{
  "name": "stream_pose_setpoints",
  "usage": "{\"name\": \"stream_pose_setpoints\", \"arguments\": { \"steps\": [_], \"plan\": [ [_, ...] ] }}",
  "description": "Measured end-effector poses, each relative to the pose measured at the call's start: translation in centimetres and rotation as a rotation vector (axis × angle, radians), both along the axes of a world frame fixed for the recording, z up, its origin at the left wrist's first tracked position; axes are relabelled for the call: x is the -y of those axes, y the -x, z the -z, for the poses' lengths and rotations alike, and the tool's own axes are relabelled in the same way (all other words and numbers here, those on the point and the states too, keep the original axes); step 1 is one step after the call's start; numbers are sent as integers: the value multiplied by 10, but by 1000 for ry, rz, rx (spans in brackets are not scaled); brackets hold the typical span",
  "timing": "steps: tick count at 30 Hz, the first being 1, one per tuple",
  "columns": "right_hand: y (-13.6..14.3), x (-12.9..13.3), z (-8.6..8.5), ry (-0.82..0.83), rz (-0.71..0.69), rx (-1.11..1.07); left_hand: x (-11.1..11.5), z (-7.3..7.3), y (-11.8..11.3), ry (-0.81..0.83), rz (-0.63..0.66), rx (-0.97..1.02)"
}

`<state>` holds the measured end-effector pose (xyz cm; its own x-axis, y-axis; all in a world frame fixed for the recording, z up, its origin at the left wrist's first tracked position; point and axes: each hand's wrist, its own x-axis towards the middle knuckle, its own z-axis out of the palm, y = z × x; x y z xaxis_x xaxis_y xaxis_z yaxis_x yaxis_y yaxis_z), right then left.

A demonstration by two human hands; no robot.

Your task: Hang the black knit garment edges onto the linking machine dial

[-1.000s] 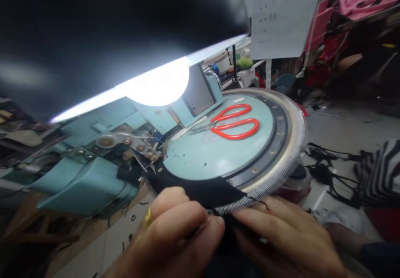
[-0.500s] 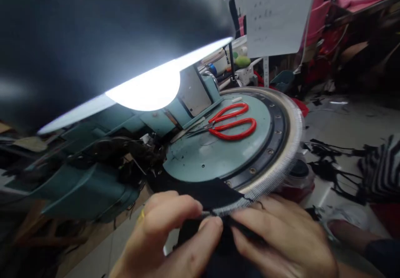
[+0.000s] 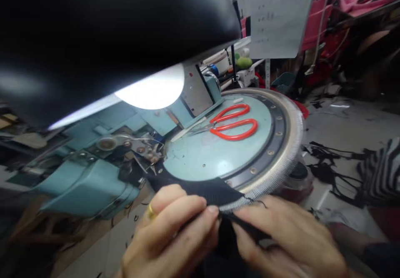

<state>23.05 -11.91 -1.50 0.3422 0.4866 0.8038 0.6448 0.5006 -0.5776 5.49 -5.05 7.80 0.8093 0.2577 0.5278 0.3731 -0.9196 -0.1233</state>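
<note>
Black knit fabric [image 3: 200,190] lies along the near rim of a round dial linking machine [image 3: 218,153], whose edge carries a ring of fine metal points [image 3: 275,186]. My left hand [image 3: 171,228], with a gold ring on one finger, pinches the fabric at that rim, thumb against forefinger. Close to its right, my right hand [image 3: 287,236] grips another part of the black fabric between thumb and fingers, just outside the points. A loose dark thread curls above the right fingertips. Below the hands, the fabric hangs down in shadow.
Red-handled scissors [image 3: 234,123] lie on the dial's green plate beside a small white piece. A black lamp [image 3: 125,28] with a lit bulb hangs close overhead. The machine's sewing head [image 3: 134,149] stands left. Dark scraps [image 3: 331,165] litter the floor at right.
My left thumb and forefinger have closed together on the fabric at the rim. My right hand keeps its grip. The lamp's light now falls more brightly on the machine's left side.
</note>
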Motion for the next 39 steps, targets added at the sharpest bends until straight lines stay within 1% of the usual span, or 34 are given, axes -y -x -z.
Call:
{"name": "stream_pose_setpoints", "arguments": {
  "steps": [3, 7, 10, 14, 16, 19, 22, 26, 30, 32, 35, 39],
  "plan": [
    [-1, 2, 0, 18, -23, 21, -4, 3, 0, 42, 85, -7],
    [-2, 2, -3, 11, -92, 19, -2, 10, -4, 73, 108, 58],
    [-4, 3, -5, -1, -110, 30, 1, 13, -7, 83, 110, 125],
    [-6, 5, -4, 1, -152, 54, 3, 11, -4, 45, 117, 68],
    [-7, 5, -3, -30, -167, 48, 4, 10, -3, 37, 113, 42],
    [-7, 3, -3, -39, -181, 61, 5, 10, -2, 44, 85, 92],
    [-10, -1, -4, -16, -207, 128, 4, 9, -1, 63, 68, 98],
    [-14, -4, -4, -33, -180, 154, 3, 8, 4, 62, 100, 8],
    [-16, -6, -6, -23, -160, 174, 1, 8, 6, -20, 128, 7],
    [-17, -5, -7, -13, -152, 196, 0, 8, 6, -29, 121, 1],
    [-18, -5, -9, -5, -149, 216, 1, 8, 7, 0, 90, -33],
    [-19, -5, -11, -30, -137, 198, 4, 6, 8, 42, 43, -27]
  ]
}}
